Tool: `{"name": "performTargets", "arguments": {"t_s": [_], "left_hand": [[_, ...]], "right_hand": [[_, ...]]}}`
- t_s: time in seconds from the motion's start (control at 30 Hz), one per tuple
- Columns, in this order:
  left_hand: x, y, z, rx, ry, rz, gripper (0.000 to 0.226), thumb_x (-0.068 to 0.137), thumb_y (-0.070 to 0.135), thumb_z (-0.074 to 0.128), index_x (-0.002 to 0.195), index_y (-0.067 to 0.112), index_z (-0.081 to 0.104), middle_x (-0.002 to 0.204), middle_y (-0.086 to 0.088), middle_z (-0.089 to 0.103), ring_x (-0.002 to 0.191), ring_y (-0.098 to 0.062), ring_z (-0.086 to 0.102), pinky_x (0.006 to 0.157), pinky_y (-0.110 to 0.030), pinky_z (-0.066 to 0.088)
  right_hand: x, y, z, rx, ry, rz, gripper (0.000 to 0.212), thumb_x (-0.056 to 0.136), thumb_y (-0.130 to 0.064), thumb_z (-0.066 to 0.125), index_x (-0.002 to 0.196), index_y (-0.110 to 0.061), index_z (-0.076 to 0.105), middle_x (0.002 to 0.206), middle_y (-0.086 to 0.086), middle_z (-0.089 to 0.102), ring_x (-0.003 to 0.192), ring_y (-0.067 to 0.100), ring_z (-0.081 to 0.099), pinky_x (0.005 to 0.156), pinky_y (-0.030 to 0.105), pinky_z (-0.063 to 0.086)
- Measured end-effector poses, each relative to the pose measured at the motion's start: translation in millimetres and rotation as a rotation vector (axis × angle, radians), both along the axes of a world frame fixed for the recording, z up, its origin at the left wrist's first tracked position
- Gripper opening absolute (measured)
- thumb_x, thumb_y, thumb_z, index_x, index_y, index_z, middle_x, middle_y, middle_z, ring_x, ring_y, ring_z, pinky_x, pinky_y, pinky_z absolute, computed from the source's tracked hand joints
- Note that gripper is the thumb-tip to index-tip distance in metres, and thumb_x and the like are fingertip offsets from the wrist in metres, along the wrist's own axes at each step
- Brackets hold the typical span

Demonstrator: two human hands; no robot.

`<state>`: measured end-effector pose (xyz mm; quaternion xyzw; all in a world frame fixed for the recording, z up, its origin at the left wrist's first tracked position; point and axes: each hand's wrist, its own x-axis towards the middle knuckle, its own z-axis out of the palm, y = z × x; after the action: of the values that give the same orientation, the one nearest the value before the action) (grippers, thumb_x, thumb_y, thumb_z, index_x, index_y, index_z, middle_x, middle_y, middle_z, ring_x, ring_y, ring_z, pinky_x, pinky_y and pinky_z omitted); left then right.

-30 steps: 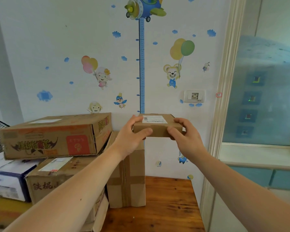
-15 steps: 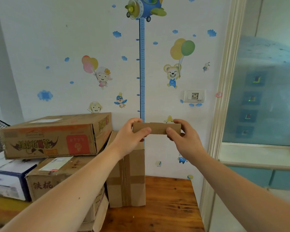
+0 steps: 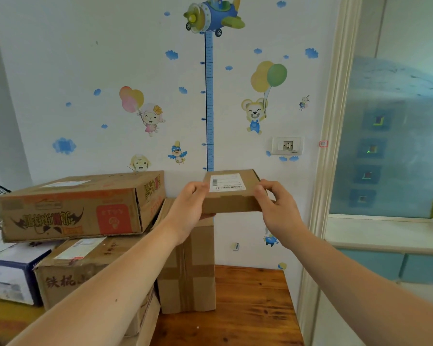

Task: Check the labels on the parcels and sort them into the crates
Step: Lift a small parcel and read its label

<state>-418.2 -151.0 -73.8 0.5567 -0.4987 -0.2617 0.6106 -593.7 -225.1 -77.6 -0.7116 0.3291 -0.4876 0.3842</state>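
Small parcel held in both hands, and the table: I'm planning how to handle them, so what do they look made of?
The small parcel looks like plain brown cardboard, matte, with creased edges; its label is white paper with a printed barcode. The table seems wood: reddish-brown, visible grain, slight sheen, maybe varnished.

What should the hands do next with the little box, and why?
Probably tip the small parcel nearer to read its label: the left hand and right hand grip its ends, and the label faces up, its print too small to read.
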Motion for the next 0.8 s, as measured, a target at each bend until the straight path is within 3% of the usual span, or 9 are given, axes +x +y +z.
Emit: {"name": "performTargets", "arguments": {"t_s": [0.07,0.13,0.2,0.27,0.3,0.37,0.5,0.67,0.8], "left_hand": [[-1,-3,0,0.007,0.055,0.010,0.029,0.104,0.035,0.043,0.127,0.019,0.048,0.118,0.004,0.065,0.108,-0.011,0.060,0.105,-0.038,0.042],[-1,-3,2,0.025,0.132,-0.030,0.049,0.100,0.032,0.054,0.144,0.020,0.036,0.122,0.006,0.066,0.112,-0.010,0.059,0.110,-0.039,0.033],[3,-5,2,0.060,0.189,-0.068,0.062,0.093,0.040,0.061,0.146,0.022,0.036,0.123,0.004,0.068,0.118,-0.017,0.060,0.112,-0.049,0.034],[6,-7,0,0.051,0.134,-0.054,0.037,0.096,0.038,0.058,0.128,0.023,0.051,0.120,0.003,0.070,0.110,-0.013,0.065,0.100,-0.040,0.048],[7,-8,-1,0.042,0.099,-0.027,0.024,0.098,0.032,0.056,0.121,0.025,0.053,0.119,0.002,0.070,0.103,-0.009,0.066,0.088,-0.029,0.053],[8,-9,-3,0.038,0.042,0.013,0.021,0.099,0.025,0.055,0.120,0.024,0.053,0.116,0.005,0.070,0.096,-0.004,0.067,0.070,-0.017,0.052],[11,-8,-3,0.041,-0.034,0.014,0.021,0.100,0.023,0.054,0.120,0.026,0.052,0.111,0.011,0.069,0.098,-0.004,0.067,0.066,-0.014,0.052],[8,-9,-3,0.015,-0.034,0.071,0.035,0.097,0.024,0.060,0.128,0.027,0.047,0.116,0.006,0.068,0.100,-0.009,0.067,0.076,-0.021,0.052],[2,-7,-2,0.016,-0.058,0.120,0.053,0.097,0.024,0.060,0.143,0.030,0.034,0.116,0.005,0.065,0.097,-0.010,0.067,0.072,-0.022,0.051]], "right_hand": [[1,-1,-1,0.030,-0.040,0.012,0.008,0.102,-0.033,0.048,0.096,-0.037,0.051,0.124,-0.014,0.051,0.091,-0.001,0.052,0.066,0.010,0.039],[1,-2,0,0.053,-0.029,0.012,0.014,0.099,-0.025,0.056,0.107,-0.035,0.050,0.125,-0.012,0.051,0.092,-0.002,0.052,0.068,0.011,0.042],[-1,-4,-1,0.076,0.008,0.071,0.053,0.093,-0.015,0.064,0.135,-0.035,0.038,0.130,-0.011,0.047,0.098,0.004,0.057,0.077,0.018,0.049],[-1,-3,-2,0.123,0.029,0.136,0.084,0.090,-0.012,0.068,0.151,-0.039,0.017,0.130,-0.008,0.047,0.107,0.013,0.060,0.084,0.030,0.054],[0,-3,-2,0.136,0.037,0.143,0.087,0.090,-0.016,0.069,0.153,-0.040,0.013,0.128,-0.007,0.050,0.109,0.015,0.060,0.088,0.034,0.055],[2,-2,-1,0.148,0.017,0.118,0.069,0.094,-0.028,0.064,0.151,-0.033,0.026,0.125,-0.006,0.059,0.107,0.015,0.062,0.088,0.034,0.056],[3,-3,-1,0.192,-0.014,0.076,0.031,0.098,-0.032,0.057,0.128,-0.026,0.049,0.109,-0.008,0.064,0.098,0.010,0.063,0.079,0.028,0.053],[4,1,-2,0.201,-0.048,0.108,0.029,0.094,-0.030,0.064,0.119,-0.024,0.050,0.110,-0.003,0.066,0.100,0.015,0.065,0.087,0.038,0.056],[7,11,1,0.213,-0.087,0.199,0.016,0.101,-0.037,0.048,0.111,-0.027,0.056,0.104,-0.004,0.068,0.097,0.015,0.066,0.083,0.035,0.057]]}}
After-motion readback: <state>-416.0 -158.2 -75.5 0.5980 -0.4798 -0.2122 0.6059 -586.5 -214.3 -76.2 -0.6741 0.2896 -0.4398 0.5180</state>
